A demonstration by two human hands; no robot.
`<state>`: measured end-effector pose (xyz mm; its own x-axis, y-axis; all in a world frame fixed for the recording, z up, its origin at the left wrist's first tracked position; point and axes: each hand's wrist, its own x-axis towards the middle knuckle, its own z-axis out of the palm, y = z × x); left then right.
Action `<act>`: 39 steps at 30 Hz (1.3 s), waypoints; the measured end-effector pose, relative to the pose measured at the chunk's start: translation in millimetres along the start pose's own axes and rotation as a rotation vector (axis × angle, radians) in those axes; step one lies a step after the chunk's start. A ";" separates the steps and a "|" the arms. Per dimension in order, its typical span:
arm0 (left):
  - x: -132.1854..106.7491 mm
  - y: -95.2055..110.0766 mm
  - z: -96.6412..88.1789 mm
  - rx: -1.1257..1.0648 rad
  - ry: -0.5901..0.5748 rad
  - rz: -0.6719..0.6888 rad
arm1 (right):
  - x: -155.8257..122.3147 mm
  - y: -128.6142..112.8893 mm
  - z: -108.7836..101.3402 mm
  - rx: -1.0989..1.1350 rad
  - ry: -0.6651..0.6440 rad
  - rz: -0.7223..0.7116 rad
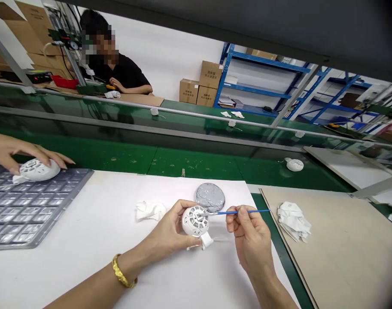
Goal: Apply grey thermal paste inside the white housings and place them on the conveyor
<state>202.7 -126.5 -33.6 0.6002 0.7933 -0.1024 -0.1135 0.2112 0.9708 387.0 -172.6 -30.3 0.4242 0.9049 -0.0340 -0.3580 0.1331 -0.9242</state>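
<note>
The person's left hand (168,227), a gold bracelet (121,270) on its wrist, cradles a white round grilled plastic housing (195,221) above the table, its fingers (186,210) curled closely around the rim. A small white tab (206,240) hangs from the housing's lower edge. The right hand (251,236) holds a thin blue paintbrush (244,212), its fingers (234,216) pinched narrowly on the handle, with the brush tip at the grille.

Just behind the hands, a gray paste-covered disc (210,197) lies on the white table (86,266), with a crumpled white cloth (150,210) nearby. Another crumpled cloth (293,221) rests on a tan board (337,244) to the right.

At far left, a co-worker's hand (18,152) rests on a second white housing (37,169) over a gray blister tray (28,210). A third white housing (294,165) sits on the green conveyor belt (196,165). Across the belt, a seated person (118,71) works before cardboard boxes (202,86) and blue metal shelving (256,64).
</note>
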 end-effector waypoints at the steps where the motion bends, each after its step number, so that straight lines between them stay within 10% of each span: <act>1: 0.1 0.2 -0.1 -0.006 -0.001 0.002 | -0.6 -0.1 0.0 -0.026 -0.005 -0.021; 29: -3.6 5.3 -2.0 -0.008 -0.009 0.025 | -9.6 -22.3 -2.7 -0.260 -0.042 -0.349; 39: -15.4 14.0 -19.8 0.155 0.126 0.152 | 13.4 -21.4 -10.8 -0.001 0.023 -0.119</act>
<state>176.2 -124.5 -22.8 0.4806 0.8764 0.0308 -0.0662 0.0013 0.9978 409.4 -167.6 -15.1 0.4827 0.8732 0.0671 -0.3031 0.2384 -0.9227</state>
